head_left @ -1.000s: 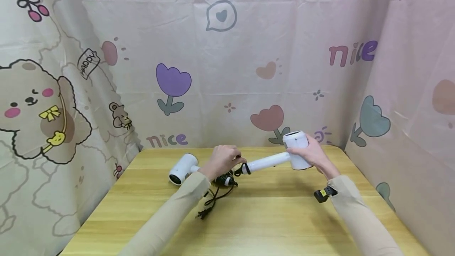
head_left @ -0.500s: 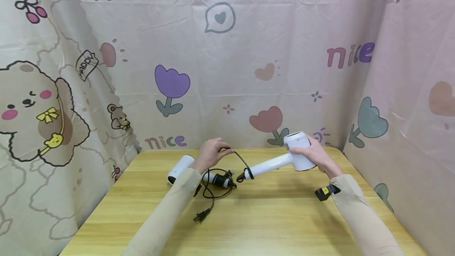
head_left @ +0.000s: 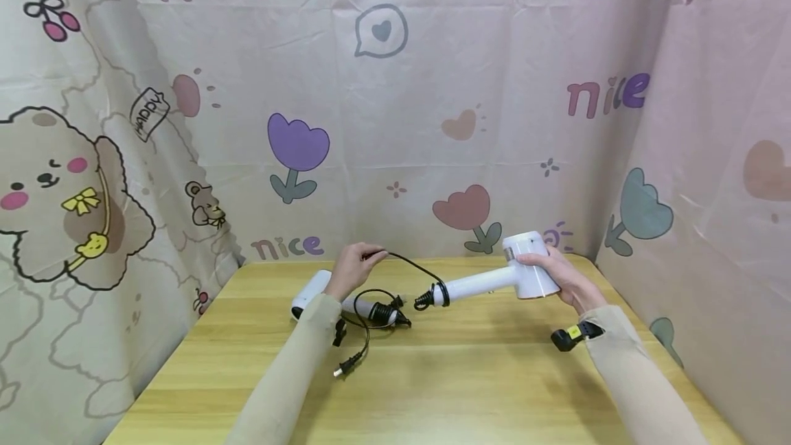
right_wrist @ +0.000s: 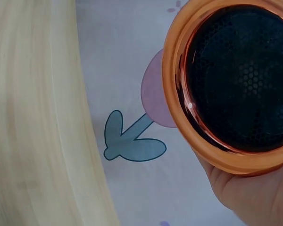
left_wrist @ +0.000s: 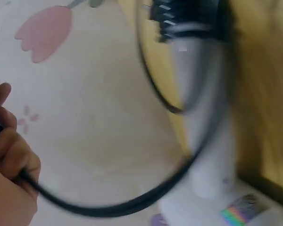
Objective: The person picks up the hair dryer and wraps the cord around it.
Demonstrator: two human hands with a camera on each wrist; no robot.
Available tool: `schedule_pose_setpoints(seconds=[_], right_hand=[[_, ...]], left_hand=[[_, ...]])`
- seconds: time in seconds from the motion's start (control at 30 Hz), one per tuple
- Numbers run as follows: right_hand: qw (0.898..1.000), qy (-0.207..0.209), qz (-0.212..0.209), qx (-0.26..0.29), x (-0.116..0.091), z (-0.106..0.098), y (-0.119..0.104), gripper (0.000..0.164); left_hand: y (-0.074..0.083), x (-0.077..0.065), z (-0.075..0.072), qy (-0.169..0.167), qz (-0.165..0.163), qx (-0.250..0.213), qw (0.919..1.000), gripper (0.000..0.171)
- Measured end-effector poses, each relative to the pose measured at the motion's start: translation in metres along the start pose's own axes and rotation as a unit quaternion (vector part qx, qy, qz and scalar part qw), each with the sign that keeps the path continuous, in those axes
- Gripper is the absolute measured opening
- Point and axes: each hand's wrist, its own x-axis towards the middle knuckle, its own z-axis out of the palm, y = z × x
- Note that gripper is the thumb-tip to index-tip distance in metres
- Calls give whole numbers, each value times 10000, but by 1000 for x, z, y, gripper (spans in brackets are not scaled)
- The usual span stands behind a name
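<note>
My right hand (head_left: 567, 277) grips the head of a white hair dryer (head_left: 530, 270), raised above the table with its handle pointing left. A black cord (head_left: 415, 265) is looped around the handle's end and stretches to my left hand (head_left: 352, 270), which pinches it. Below and beside the left hand lies a second white hair dryer (head_left: 314, 287), its handle wound with black cord (head_left: 383, 312); the left forearm partly hides it. In the right wrist view the held dryer's copper ring (right_wrist: 175, 89) surrounds a dark honeycomb grille. The left wrist view shows the left fingers (left_wrist: 19, 157) around the cord.
A two-pin plug (head_left: 349, 364) hangs or lies on its cord just in front of the second dryer. The wooden table (head_left: 469, 390) ends at a printed cloth backdrop (head_left: 383, 122), with more cloth on both sides. A small black device (head_left: 575, 336) is strapped to the right wrist.
My left hand has moved left, drawing a length of cord away from the held dryer's handle. The held dryer has shifted slightly right and turned. The plug has moved a little.
</note>
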Motion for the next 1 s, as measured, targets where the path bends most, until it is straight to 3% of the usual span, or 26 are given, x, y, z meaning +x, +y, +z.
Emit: schedule_pose_setpoints(seconds=[0.13,0.23,0.43,0.53,0.83,1.0], right_hand=[[9998,-67,34,184,-3,0,5,61],[9989,-164,60,445,-4,0,7,55],[9923,-202,114,1218,-6,-3,13,38],[9877,-116,129,1553,-6,-4,15,34],[9674,501,322,2461,-2,-5,14,35],[9463,622,608,3114,-1,-3,10,38]], left_hand=[[-7,-7,6,40,-306,182,9994,23],[-4,-10,12,-186,-337,287,9988,25],[4,-17,28,-1014,17,816,9915,28],[4,-25,35,-1343,183,842,9872,26],[17,-39,44,-1944,252,-32,9806,25],[35,-40,50,-2055,640,377,9758,23]])
